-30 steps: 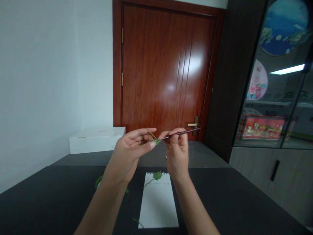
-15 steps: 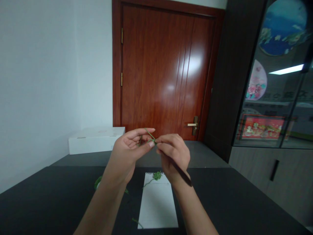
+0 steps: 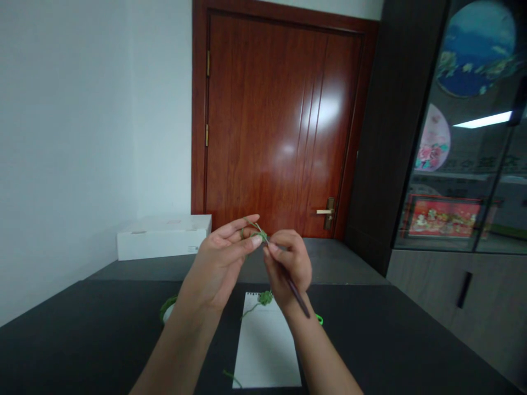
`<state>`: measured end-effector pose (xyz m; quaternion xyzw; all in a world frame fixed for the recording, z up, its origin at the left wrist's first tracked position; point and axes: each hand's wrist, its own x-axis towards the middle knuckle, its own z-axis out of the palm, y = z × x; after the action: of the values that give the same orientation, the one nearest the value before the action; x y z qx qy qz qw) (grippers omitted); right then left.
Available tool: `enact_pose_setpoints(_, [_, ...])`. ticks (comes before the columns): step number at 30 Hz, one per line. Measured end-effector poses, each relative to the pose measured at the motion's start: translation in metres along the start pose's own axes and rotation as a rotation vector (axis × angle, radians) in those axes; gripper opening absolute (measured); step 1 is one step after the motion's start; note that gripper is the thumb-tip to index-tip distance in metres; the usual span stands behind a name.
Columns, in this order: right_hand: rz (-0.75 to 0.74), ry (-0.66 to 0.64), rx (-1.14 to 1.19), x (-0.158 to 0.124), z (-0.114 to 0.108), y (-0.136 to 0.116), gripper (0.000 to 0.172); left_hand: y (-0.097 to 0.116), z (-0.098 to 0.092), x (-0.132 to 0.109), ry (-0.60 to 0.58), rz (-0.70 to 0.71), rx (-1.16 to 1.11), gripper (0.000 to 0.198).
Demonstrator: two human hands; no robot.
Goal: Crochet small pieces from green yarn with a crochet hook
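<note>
Between the thumb and fingers of my left hand (image 3: 226,247) is a small piece of green crochet work (image 3: 261,236), with a strand of green yarn (image 3: 252,221) running over the raised index finger. My right hand (image 3: 290,260) grips a crochet hook (image 3: 295,291) with a dark handle, which slants down toward my wrist. The hook's thin metal shaft meets the green stitches at my left fingertips; its very tip is too small to make out. Below the hands, a green crocheted piece (image 3: 265,298) with a yarn tail lies on the top of a white notepad (image 3: 267,345).
A ball of green yarn (image 3: 168,308) is partly hidden behind my left forearm. Something bright green (image 3: 319,319) peeks out beside my right wrist. A loose yarn end (image 3: 233,378) crosses the notepad's lower corner. A white box (image 3: 163,238) stands at the table's back left.
My right hand has turned and tilted the hook, so its metal shaft now shows at the stitches. The bright green item beside my right wrist has come into view.
</note>
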<state>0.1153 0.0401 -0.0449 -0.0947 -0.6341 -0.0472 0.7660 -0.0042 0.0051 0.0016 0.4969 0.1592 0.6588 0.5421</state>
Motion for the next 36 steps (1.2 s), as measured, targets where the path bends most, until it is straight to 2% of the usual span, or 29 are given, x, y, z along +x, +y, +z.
enact_pose_setpoints(3, [-0.108,-0.019,-0.245,-0.003,-0.004,0.001,0.021,-0.003,0.002,-0.001,0.046,0.149,0.148,0.041])
enact_pose_setpoints(5, [-0.131,0.011,-0.292,-0.003,-0.004,-0.002,0.021,-0.006,0.002,-0.001,0.082,0.257,0.254,0.039])
enact_pose_setpoints(7, [-0.097,0.037,-0.279,-0.001,-0.004,-0.007,0.017,-0.009,0.001,0.000,0.103,0.315,0.310,0.038])
enact_pose_setpoints(9, [0.017,0.098,-0.244,0.003,-0.005,-0.013,0.011,-0.009,-0.001,0.001,0.102,0.318,0.319,0.037])
enact_pose_setpoints(12, [0.331,0.199,0.000,0.011,-0.006,-0.015,0.012,-0.006,-0.005,0.003,0.059,0.245,0.289,0.039])
enact_pose_setpoints(16, [0.724,0.169,0.589,0.019,-0.005,-0.008,0.025,-0.001,-0.008,0.003,-0.024,0.108,0.200,0.042])
enact_pose_setpoints(19, [0.890,0.111,0.837,0.020,0.000,-0.006,0.030,0.000,-0.008,0.004,-0.049,0.072,0.154,0.042])
enact_pose_setpoints(21, [0.900,0.081,0.884,0.019,0.004,-0.007,0.031,-0.001,-0.007,0.004,-0.042,0.090,0.157,0.040])
enact_pose_setpoints(23, [0.834,0.057,0.857,0.018,0.007,-0.009,0.030,-0.002,-0.006,0.003,-0.023,0.121,0.180,0.039])
enact_pose_setpoints(26, [0.611,0.069,0.686,0.015,0.008,-0.009,0.025,-0.003,-0.004,0.002,-0.004,0.170,0.189,0.038])
enact_pose_setpoints(30, [0.092,0.079,0.113,0.010,-0.002,-0.002,0.010,-0.005,-0.001,-0.001,0.002,0.191,0.145,0.041])
enact_pose_setpoints(32, [-0.147,0.037,-0.131,0.008,-0.009,0.001,0.014,-0.006,-0.001,-0.002,-0.052,0.114,0.078,0.043])
enact_pose_setpoints(33, [-0.226,0.039,-0.172,0.007,-0.010,0.002,0.017,-0.007,-0.001,-0.002,-0.097,0.052,0.036,0.044])
enact_pose_setpoints(34, [-0.268,0.049,-0.163,0.007,-0.011,0.003,0.018,-0.007,-0.001,-0.002,-0.141,-0.013,-0.006,0.044])
enact_pose_setpoints(36, [-0.249,0.098,-0.023,0.007,-0.008,0.004,0.014,-0.008,-0.003,0.000,-0.205,-0.114,-0.071,0.043])
